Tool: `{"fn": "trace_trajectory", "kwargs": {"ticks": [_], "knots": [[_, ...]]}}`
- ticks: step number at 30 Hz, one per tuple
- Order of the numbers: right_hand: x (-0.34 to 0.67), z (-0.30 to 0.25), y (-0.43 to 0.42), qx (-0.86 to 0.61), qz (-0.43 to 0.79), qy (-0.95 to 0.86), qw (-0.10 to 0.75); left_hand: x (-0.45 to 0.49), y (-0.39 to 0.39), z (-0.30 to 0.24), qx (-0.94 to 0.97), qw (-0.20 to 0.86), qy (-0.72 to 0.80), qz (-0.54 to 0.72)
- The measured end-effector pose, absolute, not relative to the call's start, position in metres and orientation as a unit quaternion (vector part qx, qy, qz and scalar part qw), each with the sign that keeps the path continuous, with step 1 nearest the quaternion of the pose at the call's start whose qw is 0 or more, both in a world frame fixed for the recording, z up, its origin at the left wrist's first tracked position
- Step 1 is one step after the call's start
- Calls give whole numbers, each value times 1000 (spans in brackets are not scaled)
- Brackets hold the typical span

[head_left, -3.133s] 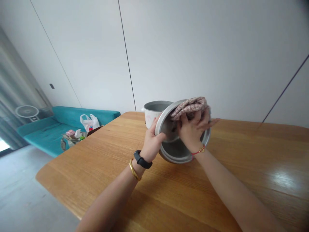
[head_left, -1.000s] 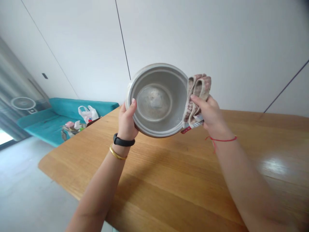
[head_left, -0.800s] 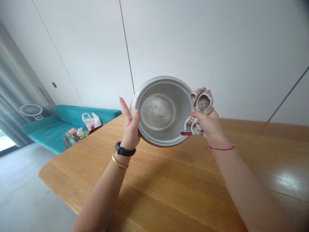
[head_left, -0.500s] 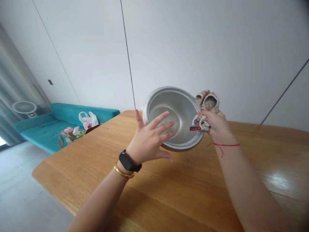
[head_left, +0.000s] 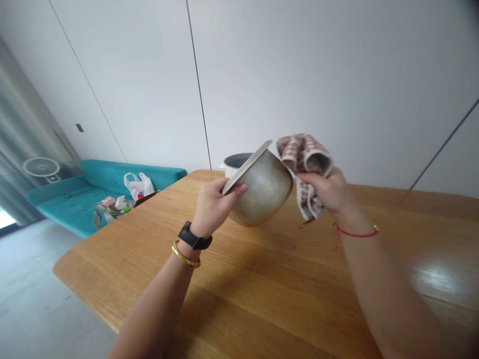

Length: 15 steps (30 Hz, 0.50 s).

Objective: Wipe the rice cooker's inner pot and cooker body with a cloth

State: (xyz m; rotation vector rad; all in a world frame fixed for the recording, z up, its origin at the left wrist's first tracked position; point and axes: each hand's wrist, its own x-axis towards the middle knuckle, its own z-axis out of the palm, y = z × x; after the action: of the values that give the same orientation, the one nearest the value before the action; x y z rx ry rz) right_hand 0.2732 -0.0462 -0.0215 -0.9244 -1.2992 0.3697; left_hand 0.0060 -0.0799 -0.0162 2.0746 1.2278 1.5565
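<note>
I hold the metal pot (head_left: 262, 192) up in the air over the far half of the desk (head_left: 262, 294), tilted so its open mouth faces away to my left and its rounded outside wall faces me. My left hand (head_left: 213, 207) grips it at the rim, fingers (head_left: 239, 190) clenched over the lip. My right hand (head_left: 329, 192) is closed around the bunched patterned cloth (head_left: 305, 159), held just beside the pot's right flank; I cannot tell whether the cloth touches the metal. Behind the pot, near the desk's far edge, stands the white cooker body (head_left: 235, 163), open at the top. Off past the desk's left edge are a teal sofa (head_left: 86, 197) with a plastic bag (head_left: 138, 187) on it.

With the outer wall turned toward the cloth, I judge the step in hand to be wiping the pot's outside. The next move calls for a steady rim grip from my left hand while the cloth presses flat against the curved wall, since a one-handed hold at the lip could let the pot swing
</note>
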Motion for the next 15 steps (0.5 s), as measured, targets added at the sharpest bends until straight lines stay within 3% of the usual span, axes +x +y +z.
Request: {"fn": "trace_trajectory", "kwargs": {"ticks": [3,11,15], "knots": [[242,-33,-45,-343,141,-661,652,10,-83,-16,701,166,449,529],[207,-43,-77,-332,-80,-759,555,14,-85,-19,696,188,451,527],[213,-38,-68,-305,3,-758,576,6,-90,-16,701,240,435,511]]}}
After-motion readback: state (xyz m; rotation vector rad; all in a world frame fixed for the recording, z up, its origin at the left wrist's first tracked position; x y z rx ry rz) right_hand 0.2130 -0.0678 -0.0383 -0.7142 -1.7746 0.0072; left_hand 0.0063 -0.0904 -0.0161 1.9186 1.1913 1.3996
